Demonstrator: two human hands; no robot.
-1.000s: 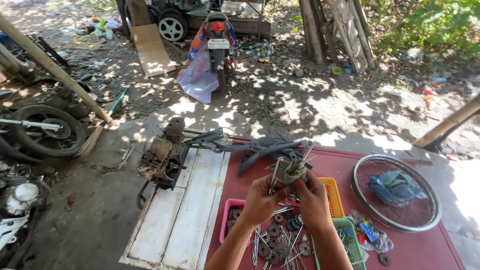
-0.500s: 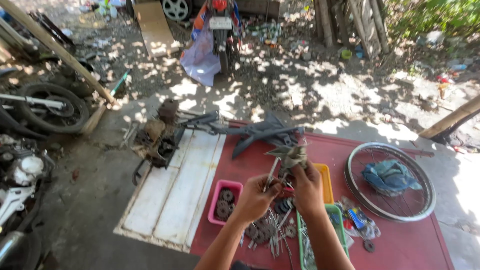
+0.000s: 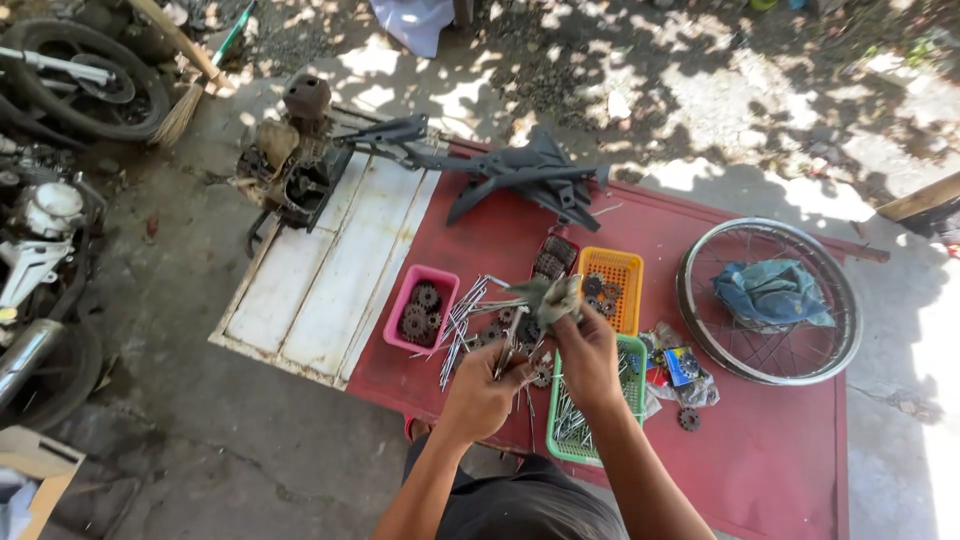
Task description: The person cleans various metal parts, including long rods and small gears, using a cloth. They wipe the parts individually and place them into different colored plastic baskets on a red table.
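Observation:
My left hand [image 3: 482, 388] grips a bundle of thin metal spokes [image 3: 512, 352] above the red tabletop [image 3: 770, 440]. My right hand [image 3: 588, 355] holds a grey-green rag [image 3: 552, 297] wrapped over the upper end of those spokes. More loose spokes [image 3: 462, 316] lie fanned out on the table just left of my hands, beside a pink tray [image 3: 422, 310] holding sprocket gears. A green basket [image 3: 565, 425] with more spokes sits under my right forearm, and an orange basket [image 3: 615, 285] with gears stands just behind my hands.
A bare spoked wheel rim [image 3: 768, 300] with a blue rag [image 3: 770, 292] inside lies at the right. A dark motorcycle frame part [image 3: 520, 178] rests along the far table edge, an engine block [image 3: 295, 165] at the white panel [image 3: 320, 280]. Motorcycle parts and a tyre [image 3: 70, 75] crowd the left.
The view has tipped down and closer to the table. My hands have lowered with the spokes and rag, now lying nearer the green basket.

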